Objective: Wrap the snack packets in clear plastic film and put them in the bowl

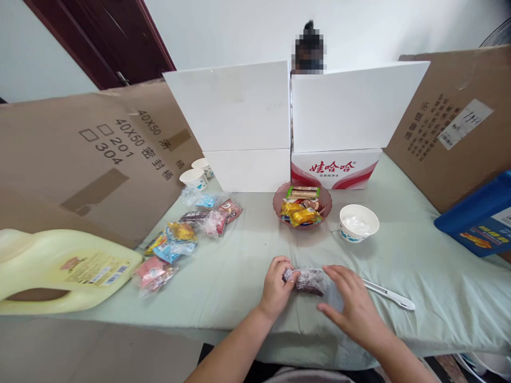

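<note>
My left hand (276, 284) is closed around the bunched left end of a dark reddish-brown snack in a clear plastic bag (309, 286), near the table's front edge. At the bag's other end, my right hand (353, 298) is open, with thumb and fingers apart beside the loose clear plastic. Whether its fingertips touch the film I cannot tell. A slim white plastic tool (393, 297) lies to the right, one end hidden behind my right hand. Beyond my hands stand a pink glass bowl (278, 210) of wrapped snacks and a white paper bowl (354, 235) with clear plastic inside.
Several bagged snacks (173, 247) lie on the left, near a pale yellow jug (80, 271) and two paper bowls (194, 179). White boxes (247, 170) stand at the back, cardboard sheets (131, 159) at the sides. A blue container (477, 218) is at right. A person's head shows behind the boxes.
</note>
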`<action>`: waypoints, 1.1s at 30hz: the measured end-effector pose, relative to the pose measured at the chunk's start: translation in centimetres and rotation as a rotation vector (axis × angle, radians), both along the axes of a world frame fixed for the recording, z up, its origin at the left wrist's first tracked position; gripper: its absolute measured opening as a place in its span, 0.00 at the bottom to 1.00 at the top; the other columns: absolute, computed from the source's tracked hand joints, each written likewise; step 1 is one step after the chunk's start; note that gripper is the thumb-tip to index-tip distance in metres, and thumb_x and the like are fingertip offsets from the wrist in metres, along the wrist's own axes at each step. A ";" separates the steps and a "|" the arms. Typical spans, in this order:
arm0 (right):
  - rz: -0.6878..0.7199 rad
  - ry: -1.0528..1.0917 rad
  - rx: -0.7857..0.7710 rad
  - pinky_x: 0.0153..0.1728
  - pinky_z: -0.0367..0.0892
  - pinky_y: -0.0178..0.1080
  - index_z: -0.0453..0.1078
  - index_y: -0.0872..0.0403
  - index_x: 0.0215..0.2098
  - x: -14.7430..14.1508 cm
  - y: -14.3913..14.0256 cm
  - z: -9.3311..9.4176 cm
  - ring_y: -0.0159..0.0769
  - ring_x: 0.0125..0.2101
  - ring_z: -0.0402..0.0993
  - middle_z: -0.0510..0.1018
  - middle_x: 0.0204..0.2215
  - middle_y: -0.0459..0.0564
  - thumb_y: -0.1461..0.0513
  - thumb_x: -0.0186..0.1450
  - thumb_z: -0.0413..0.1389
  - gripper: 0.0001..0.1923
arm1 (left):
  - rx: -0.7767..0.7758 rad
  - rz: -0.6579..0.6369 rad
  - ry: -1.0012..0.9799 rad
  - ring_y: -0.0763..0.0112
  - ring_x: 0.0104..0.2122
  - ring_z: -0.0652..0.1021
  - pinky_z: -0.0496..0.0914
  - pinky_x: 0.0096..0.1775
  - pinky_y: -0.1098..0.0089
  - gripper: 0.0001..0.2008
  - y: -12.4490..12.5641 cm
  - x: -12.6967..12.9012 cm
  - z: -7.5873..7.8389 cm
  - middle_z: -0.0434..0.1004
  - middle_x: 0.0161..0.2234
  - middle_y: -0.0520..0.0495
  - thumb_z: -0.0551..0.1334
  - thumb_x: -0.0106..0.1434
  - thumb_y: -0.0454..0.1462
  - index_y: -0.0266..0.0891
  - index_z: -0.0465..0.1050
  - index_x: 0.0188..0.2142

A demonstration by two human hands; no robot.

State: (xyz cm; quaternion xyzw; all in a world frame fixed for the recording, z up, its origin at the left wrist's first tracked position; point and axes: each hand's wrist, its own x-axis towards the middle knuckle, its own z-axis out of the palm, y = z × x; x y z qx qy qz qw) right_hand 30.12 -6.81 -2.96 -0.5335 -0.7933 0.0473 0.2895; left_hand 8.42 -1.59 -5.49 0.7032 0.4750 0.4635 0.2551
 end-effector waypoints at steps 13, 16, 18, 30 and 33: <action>-0.191 0.219 0.234 0.46 0.67 0.50 0.65 0.52 0.51 1.6 -0.3 0.6 0.45 0.45 0.71 0.75 0.42 0.56 0.63 0.68 0.50 0.14 | 0.308 0.193 0.083 0.71 0.31 0.75 0.71 0.35 0.70 0.04 -1.2 -7.7 3.1 0.73 0.32 0.49 0.57 0.63 0.31 0.40 0.69 0.35; 0.154 0.160 0.204 0.48 0.67 0.47 0.65 0.49 0.53 -0.8 -1.0 1.8 0.41 0.47 0.71 0.76 0.42 0.52 0.67 0.66 0.51 0.17 | 0.372 -0.274 0.268 0.68 0.34 0.77 0.73 0.39 0.68 0.08 -2.6 -4.6 4.2 0.77 0.33 0.47 0.56 0.63 0.29 0.41 0.71 0.40; 0.207 0.058 0.125 0.51 0.66 0.47 0.64 0.50 0.55 -1.7 -0.3 1.5 0.42 0.51 0.69 0.75 0.47 0.53 0.64 0.67 0.52 0.18 | 0.345 -0.286 0.452 0.61 0.43 0.77 0.72 0.46 0.60 0.11 -2.4 -2.9 4.1 0.78 0.42 0.41 0.57 0.65 0.33 0.40 0.70 0.46; 0.206 -0.022 -0.068 0.38 0.66 0.41 0.71 0.51 0.39 1.3 -1.7 0.7 0.37 0.35 0.70 0.75 0.32 0.50 0.65 0.70 0.46 0.11 | 0.305 -0.243 0.640 0.66 0.34 0.76 0.70 0.46 0.59 0.10 -3.6 -4.8 4.5 0.75 0.29 0.48 0.54 0.66 0.30 0.41 0.73 0.35; 0.276 0.005 -0.109 0.42 0.68 0.42 0.71 0.50 0.42 1.5 -1.8 1.6 0.38 0.39 0.72 0.76 0.36 0.50 0.63 0.69 0.49 0.09 | 0.218 -0.389 0.615 0.67 0.32 0.75 0.72 0.39 0.64 0.06 -3.8 -4.5 5.4 0.76 0.33 0.47 0.56 0.66 0.33 0.40 0.72 0.39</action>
